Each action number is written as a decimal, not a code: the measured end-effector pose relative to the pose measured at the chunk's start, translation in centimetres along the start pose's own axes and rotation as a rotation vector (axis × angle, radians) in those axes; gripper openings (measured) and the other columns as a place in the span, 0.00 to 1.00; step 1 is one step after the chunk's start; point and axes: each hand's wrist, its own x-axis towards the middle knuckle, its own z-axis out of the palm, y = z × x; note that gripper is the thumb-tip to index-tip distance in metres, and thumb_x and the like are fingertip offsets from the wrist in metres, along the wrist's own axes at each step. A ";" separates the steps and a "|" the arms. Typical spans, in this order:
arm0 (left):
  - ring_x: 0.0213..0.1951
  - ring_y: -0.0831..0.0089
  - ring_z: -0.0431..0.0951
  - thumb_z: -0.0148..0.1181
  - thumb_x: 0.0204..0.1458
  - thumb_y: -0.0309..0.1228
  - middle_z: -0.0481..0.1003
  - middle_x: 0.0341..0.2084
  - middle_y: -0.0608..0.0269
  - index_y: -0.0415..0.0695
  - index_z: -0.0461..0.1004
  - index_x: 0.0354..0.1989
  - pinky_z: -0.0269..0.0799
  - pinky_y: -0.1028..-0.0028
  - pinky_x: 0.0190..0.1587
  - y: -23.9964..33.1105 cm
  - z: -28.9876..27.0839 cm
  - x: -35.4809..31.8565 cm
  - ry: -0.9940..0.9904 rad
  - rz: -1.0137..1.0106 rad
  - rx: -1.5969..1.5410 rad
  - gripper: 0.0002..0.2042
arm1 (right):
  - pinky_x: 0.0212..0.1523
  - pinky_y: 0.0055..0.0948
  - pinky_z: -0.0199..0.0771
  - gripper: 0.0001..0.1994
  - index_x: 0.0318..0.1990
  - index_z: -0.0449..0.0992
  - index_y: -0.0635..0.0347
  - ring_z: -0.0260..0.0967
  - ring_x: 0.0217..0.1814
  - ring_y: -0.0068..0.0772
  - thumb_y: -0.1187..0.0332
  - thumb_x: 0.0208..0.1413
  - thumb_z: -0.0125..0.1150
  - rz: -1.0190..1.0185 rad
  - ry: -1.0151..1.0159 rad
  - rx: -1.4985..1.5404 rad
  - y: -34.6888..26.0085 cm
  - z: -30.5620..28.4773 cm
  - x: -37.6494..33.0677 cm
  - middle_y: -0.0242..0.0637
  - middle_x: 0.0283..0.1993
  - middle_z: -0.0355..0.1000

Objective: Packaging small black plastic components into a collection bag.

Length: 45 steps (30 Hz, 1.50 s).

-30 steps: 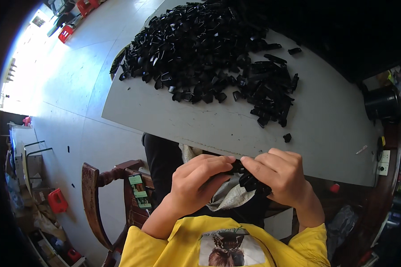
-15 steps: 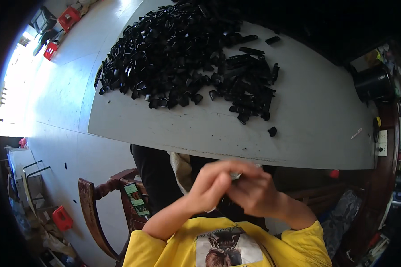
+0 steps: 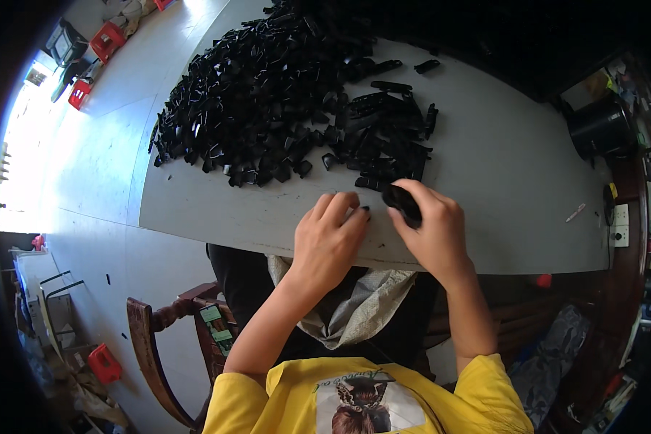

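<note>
Grey worktable (image 3: 499, 181), long, over a pale floor; wooden chair (image 3: 152, 340) below its near edge. Large heap of black plastic parts (image 3: 267, 101) across the far half of the table. Left hand (image 3: 329, 242): palm down at the near edge, fingers curled loosely, fingertips on the tabletop; whether it grips anything cannot be told. Right hand (image 3: 430, 228): just beside the left, closed around one black part (image 3: 401, 202), thumb and fingers pinching it at the heap's near fringe. Half a second earlier both hands were joined together below the table edge, over the lap; both now lie on the table. Grey cloth (image 3: 362, 307) on the lap.
</note>
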 end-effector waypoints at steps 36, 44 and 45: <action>0.31 0.67 0.79 0.66 0.39 0.16 0.78 0.36 0.54 0.38 0.76 0.29 0.74 0.75 0.32 1.2 -7.7 -7.4 0.111 -0.198 -0.465 0.09 | 0.31 0.31 0.73 0.20 0.41 0.75 0.61 0.71 0.31 0.39 0.76 0.34 0.68 -0.409 -0.094 0.017 -5.6 -0.5 -4.5 0.38 0.35 0.73; 0.31 0.67 0.79 0.67 0.37 0.16 0.78 0.36 0.53 0.38 0.76 0.28 0.73 0.75 0.32 1.4 -7.8 -7.3 0.085 -0.192 -0.482 0.09 | 0.30 0.33 0.75 0.19 0.44 0.73 0.68 0.73 0.33 0.44 0.84 0.38 0.59 -0.323 -0.162 0.159 -6.4 -0.7 -4.4 0.45 0.36 0.73; 0.31 0.67 0.79 0.67 0.37 0.16 0.78 0.36 0.53 0.38 0.76 0.28 0.73 0.75 0.32 1.4 -7.9 -7.3 0.094 -0.164 -0.478 0.09 | 0.30 0.32 0.75 0.19 0.43 0.72 0.69 0.73 0.32 0.44 0.84 0.38 0.59 -0.353 -0.175 0.183 -6.3 -0.7 -4.5 0.46 0.36 0.73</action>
